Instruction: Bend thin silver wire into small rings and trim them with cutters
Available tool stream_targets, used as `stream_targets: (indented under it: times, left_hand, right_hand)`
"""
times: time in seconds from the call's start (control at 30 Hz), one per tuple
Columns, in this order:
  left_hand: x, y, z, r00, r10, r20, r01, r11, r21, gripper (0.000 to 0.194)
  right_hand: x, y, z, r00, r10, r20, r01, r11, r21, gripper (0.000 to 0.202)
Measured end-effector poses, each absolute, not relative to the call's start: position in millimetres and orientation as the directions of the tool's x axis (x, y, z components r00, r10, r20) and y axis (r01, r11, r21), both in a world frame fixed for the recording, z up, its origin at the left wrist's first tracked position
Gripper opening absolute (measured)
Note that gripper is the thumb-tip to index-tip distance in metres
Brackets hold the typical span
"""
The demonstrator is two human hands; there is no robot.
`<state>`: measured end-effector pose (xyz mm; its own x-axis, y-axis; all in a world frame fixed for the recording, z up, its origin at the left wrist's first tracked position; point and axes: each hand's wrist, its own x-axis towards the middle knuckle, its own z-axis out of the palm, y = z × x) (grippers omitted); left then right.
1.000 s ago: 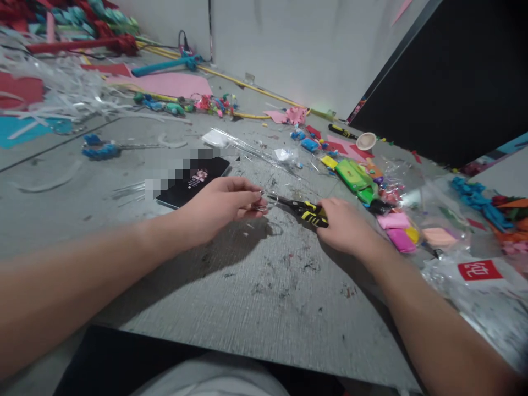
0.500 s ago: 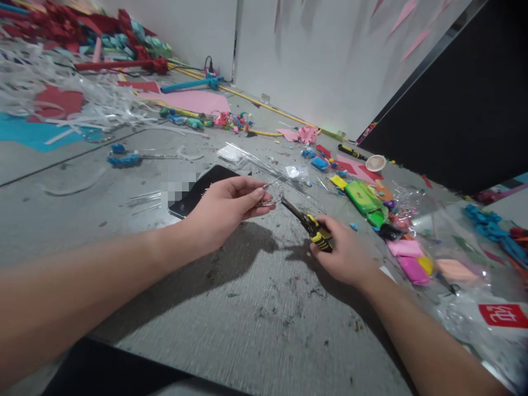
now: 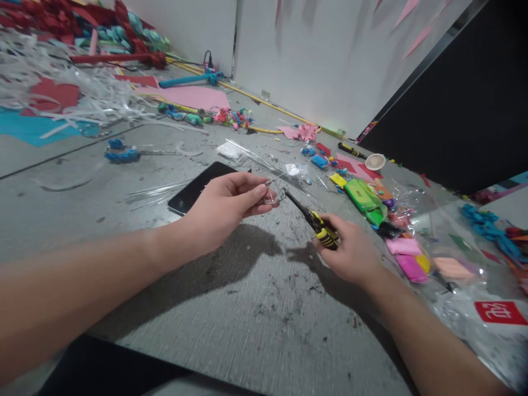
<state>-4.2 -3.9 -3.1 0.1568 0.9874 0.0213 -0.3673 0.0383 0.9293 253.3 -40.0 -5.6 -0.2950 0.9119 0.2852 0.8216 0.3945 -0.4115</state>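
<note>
Between the thumb and fingers of my left hand (image 3: 231,206) is a small piece of bent silvery wire (image 3: 270,199), its loops sticking out to the right. My right hand (image 3: 350,247) is wrapped round the yellow and black handles of long-nosed pliers (image 3: 317,223). The pliers' tip points up and left, close beside the wire's right end; whether they touch is too small to tell. Behind my left hand a dark tablet or phone (image 3: 193,190) lies flat, partly covered by the hand. Thin straight wires (image 3: 154,191) lie left of it, and more wires (image 3: 256,157) lie beyond.
Clay packets, among them a green one (image 3: 363,198) and a magenta one (image 3: 412,268), lie at the right near a plastic bag (image 3: 487,330). White paper strips (image 3: 94,93) heap at the far left. A blue-ended wire piece (image 3: 122,153) lies at left. A white wall (image 3: 322,66) stands behind.
The pliers and my right hand have shifted slightly right, and the pliers' tip has risen a little. My left hand still holds the wire, now turned slightly.
</note>
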Motion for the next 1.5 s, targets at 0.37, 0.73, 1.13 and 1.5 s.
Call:
stream_targets:
  times: [0.37, 0.73, 1.13, 1.5]
  left_hand:
    - [-3.1, -7.8, -3.8, 0.145, 0.988, 0.06, -0.359, -0.004, 0.933, 0.019]
    - [-3.1, -7.8, -3.5, 0.182, 0.983, 0.027, -0.394, 0.048, 0.918, 0.016]
    - [-3.9, -9.7, -1.3, 0.19, 0.982, 0.02, -0.406, 0.06, 0.912, 0.015]
    - [-4.3, -9.0, -2.9, 0.2, 0.979, 0.042, -0.382, 0.038, 0.923, 0.016]
  right_hand:
    - [248.6, -43.5, -2.5, -0.3, 0.905, 0.302, 0.827, 0.405, -0.39, 0.026]
    - [247.7, -45.7, -2.4, -0.313, 0.891, 0.329, 0.837, 0.423, -0.348, 0.032]
    - [249.1, -44.7, -4.7, -0.315, 0.894, 0.32, 0.83, 0.422, -0.364, 0.036]
    - [247.2, -46.1, -0.9, -0.314, 0.907, 0.281, 0.828, 0.406, -0.387, 0.034]
